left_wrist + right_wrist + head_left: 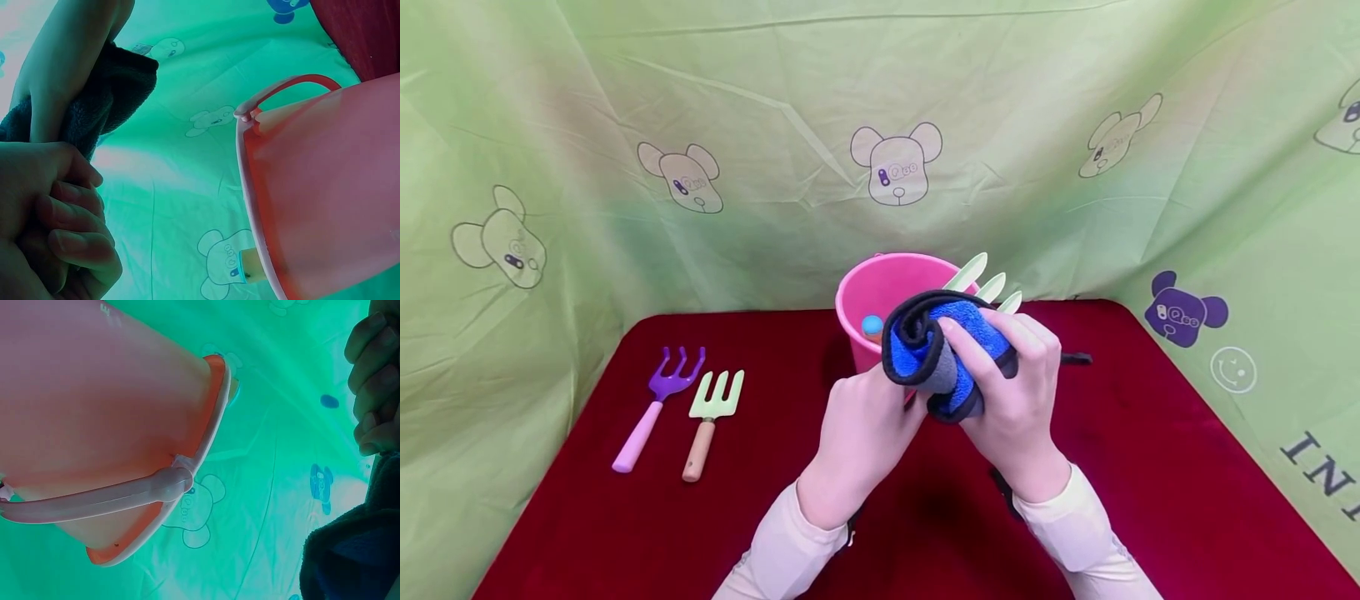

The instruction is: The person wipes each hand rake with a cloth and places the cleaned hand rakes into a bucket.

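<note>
My right hand (1018, 400) grips a blue and grey cloth (973, 329) with black edging, bunched up in front of the pink bucket (887, 275). Beside it, my left hand (868, 433) is curled into a fist below the cloth. Pale green prongs of a hand fork (967, 272) stick out past the cloth, up and to the right; the rest of this fork is covered by the cloth and fingers. In the left wrist view, the left fingers (78, 244) are folded tightly, close under the cloth (119, 87).
Left on the dark red table (775, 542) lie a purple hand fork (655, 404) with a pink handle and a pale green fork (711, 425) with a wooden handle. A blue-ended item (872, 325) stands inside the bucket. Green printed fabric (775, 125) hangs around the table.
</note>
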Tool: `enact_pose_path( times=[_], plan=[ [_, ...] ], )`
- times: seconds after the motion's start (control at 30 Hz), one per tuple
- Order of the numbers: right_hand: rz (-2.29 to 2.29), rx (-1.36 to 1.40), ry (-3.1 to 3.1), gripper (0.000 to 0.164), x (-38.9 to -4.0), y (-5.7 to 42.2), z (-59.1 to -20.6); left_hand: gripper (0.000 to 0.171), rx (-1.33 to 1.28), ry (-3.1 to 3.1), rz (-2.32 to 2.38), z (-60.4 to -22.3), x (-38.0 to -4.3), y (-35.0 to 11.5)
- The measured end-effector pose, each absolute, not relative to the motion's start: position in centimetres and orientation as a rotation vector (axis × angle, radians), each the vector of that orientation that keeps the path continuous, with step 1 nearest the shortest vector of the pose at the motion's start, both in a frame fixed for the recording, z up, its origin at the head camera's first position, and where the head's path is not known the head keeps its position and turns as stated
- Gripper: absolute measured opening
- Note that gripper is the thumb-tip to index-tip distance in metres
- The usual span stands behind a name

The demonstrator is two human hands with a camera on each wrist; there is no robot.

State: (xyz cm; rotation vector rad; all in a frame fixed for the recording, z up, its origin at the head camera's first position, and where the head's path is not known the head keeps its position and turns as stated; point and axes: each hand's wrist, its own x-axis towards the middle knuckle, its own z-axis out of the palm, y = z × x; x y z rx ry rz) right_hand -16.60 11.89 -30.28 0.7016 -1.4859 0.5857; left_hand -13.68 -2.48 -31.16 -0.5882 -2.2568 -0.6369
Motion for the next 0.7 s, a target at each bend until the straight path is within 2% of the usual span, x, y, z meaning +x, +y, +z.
enact_pose_path(
  times=[0.4,0.7],
  plan=[
    [0.599,0.691,-1.485,0.027,-16.75,11.93,-29.73,0.018,-0.592,-2.266,-0.646,-30.56,-13.83,-2.45],
    [0.648,0.689,-1.473,0.022,-16.82,11.92,-29.69,0.025,-0.575,-2.264,-0.632,-30.38,-13.86,-2.41]
  ],
)
